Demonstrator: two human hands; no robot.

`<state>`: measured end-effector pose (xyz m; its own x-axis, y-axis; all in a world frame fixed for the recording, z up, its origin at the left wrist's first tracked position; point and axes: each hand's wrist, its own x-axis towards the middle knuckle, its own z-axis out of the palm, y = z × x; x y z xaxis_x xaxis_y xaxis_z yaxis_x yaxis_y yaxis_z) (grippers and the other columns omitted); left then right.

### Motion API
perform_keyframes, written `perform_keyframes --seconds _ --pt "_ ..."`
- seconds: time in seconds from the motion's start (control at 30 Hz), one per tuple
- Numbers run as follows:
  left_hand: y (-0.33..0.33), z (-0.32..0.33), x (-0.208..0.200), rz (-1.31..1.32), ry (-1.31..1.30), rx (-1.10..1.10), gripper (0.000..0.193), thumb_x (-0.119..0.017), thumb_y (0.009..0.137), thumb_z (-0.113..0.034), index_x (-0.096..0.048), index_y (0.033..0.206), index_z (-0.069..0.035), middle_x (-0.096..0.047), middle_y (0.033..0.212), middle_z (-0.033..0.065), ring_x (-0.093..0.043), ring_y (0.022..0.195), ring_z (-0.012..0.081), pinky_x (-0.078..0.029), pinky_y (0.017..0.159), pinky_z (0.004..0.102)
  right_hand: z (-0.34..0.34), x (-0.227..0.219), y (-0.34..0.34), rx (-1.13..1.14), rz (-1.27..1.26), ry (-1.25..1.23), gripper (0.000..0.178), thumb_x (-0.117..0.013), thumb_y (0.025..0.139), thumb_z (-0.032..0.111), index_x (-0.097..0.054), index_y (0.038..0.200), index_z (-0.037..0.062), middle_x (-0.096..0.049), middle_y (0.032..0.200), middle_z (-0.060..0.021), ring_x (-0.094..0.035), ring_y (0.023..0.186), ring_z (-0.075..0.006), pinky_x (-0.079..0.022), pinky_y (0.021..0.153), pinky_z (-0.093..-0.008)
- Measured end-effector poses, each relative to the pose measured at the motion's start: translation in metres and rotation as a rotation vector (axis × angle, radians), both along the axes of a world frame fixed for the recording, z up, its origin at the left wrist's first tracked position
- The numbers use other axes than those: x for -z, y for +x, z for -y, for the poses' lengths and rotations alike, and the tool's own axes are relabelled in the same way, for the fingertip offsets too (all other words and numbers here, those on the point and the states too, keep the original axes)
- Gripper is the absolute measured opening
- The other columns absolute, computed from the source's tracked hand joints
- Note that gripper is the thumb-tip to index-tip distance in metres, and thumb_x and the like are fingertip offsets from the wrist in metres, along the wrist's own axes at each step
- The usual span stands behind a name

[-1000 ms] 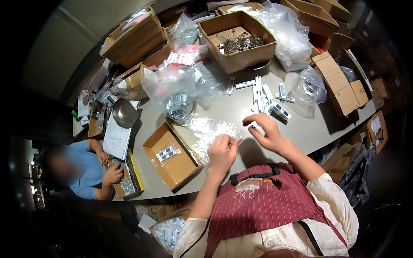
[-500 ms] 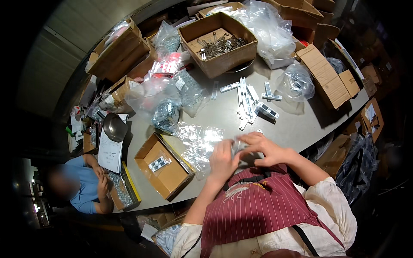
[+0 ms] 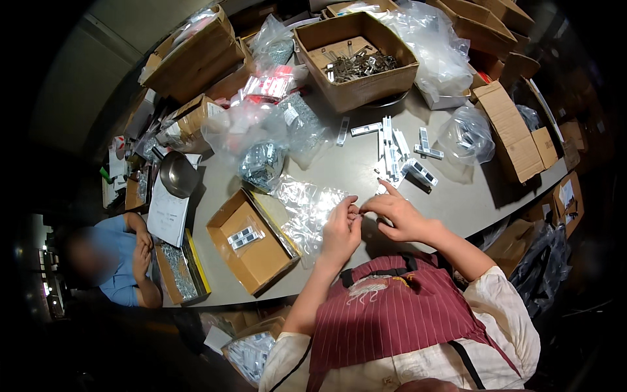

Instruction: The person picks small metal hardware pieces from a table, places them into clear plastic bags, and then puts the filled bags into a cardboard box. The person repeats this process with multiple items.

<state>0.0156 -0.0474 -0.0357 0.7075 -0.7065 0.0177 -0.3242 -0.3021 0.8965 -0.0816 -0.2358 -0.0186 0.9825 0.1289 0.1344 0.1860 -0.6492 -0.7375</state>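
Observation:
My left hand (image 3: 341, 230) is closed, its fingertips curled together just above the table's near edge. Against them come the fingertips of my right hand (image 3: 400, 217), pinched in the same spot, with one finger stretched out ahead. What lies between the two hands is too small or hidden to make out. Left of my left hand, flat clear plastic bags (image 3: 305, 208) are spread on the table. Beyond my right hand lies a loose pile of white and grey strip-shaped parts with dark windows (image 3: 390, 155). An open cardboard box (image 3: 264, 264) at the left holds a bagged part (image 3: 245, 238).
A large carton of metal clips (image 3: 356, 91) stands at the back. Bags of small parts (image 3: 262, 160) lie left of it; another bag (image 3: 467, 134) sits right. At the far left a person in blue (image 3: 124, 261) sits by a tray of metal pieces (image 3: 179, 274).
The view has shifted a little, moving the table things to the right and up. The clear film between my hands no longer shows. The other person's hands have come together lower down.

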Motion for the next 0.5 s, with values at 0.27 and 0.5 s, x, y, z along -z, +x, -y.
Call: perform_keyframes --seconds 0.27,0.5 --pt "0.009 0.004 -0.005 0.599 -0.044 0.079 0.051 -0.074 0.069 -0.005 -0.058 0.117 0.001 -0.063 0.107 0.0179 -0.059 0.106 0.0392 -0.046 0.093 0.0471 -0.004 -0.025 -0.011 -0.186 -0.072 0.011 0.053 -0.065 0.076 0.012 -0.069 0.128 0.0112 -0.053 0.145 -0.0153 -0.049 0.137 -0.0322 -0.014 0.120 -0.0665" --pt "-0.012 0.002 0.033 0.183 0.015 0.051 0.024 -0.071 0.083 -0.004 -0.058 0.103 -0.003 -0.063 0.103 0.0167 -0.060 0.098 0.0374 -0.048 0.084 0.0465 0.031 0.051 -0.004 0.496 0.013 -0.162 0.034 -0.063 0.079 0.008 -0.067 0.112 0.0004 -0.069 0.112 -0.0208 -0.068 0.099 -0.0368 -0.054 0.090 -0.0453"
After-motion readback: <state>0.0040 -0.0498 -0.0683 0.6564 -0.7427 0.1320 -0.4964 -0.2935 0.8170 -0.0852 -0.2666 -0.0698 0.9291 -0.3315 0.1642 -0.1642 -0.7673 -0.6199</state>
